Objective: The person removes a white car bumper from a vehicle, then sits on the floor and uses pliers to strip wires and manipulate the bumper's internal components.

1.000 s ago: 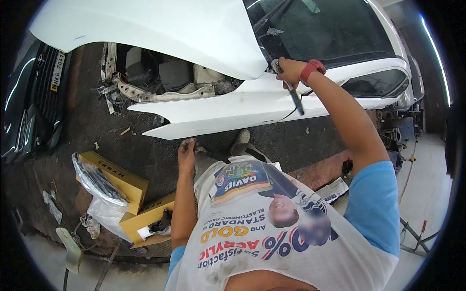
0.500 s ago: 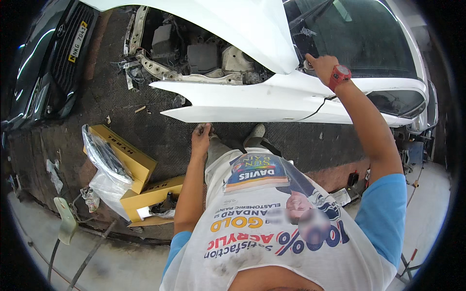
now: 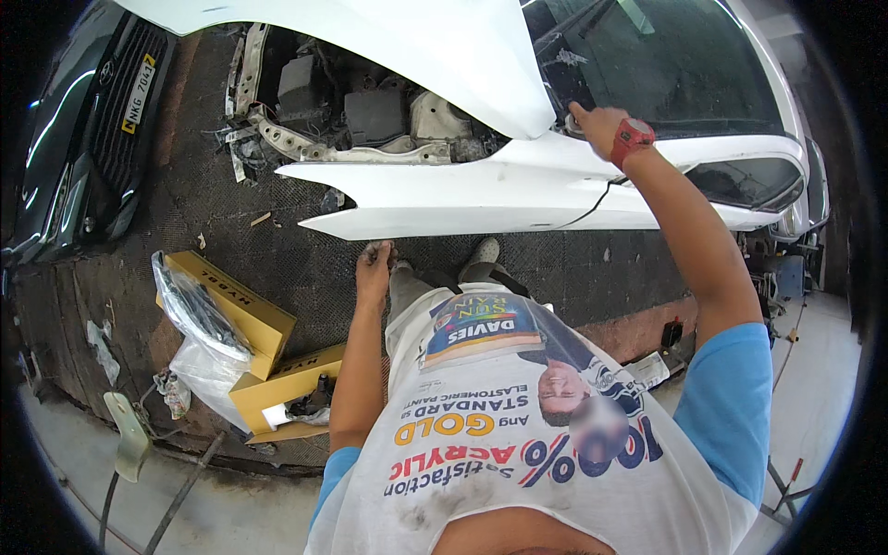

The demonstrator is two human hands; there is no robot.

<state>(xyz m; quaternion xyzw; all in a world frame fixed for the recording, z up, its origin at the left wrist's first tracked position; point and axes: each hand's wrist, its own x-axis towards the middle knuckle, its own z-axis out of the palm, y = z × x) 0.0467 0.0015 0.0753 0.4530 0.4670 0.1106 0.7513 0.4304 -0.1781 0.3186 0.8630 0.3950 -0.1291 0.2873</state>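
Note:
My right hand [image 3: 599,129], with a red watch on the wrist, is curled at the windshield's base beside the rear corner of the raised white hood [image 3: 435,51], on a metal tool that it mostly hides. My left hand [image 3: 374,264] is low, just below the front tip of the white fender [image 3: 499,190], fingertips pinched; whatever they hold is too small to make out. A dark gap or line runs down the fender's rear part. The open engine bay [image 3: 370,116] shows black housings and bare metal framing.
A black car's front [image 3: 83,139] stands at the left. Two opened cardboard boxes [image 3: 268,314] with wrapped parts lie on the dark mat [image 3: 296,268] at lower left, near a pale plastic piece [image 3: 123,425] and bars. Assorted items lie along the right beside the pale floor [image 3: 814,342].
The view has swung, shifting the car right. My right hand stays by the hood corner; the tool's long handle, visible a second ago, is now hidden. My left hand stays low.

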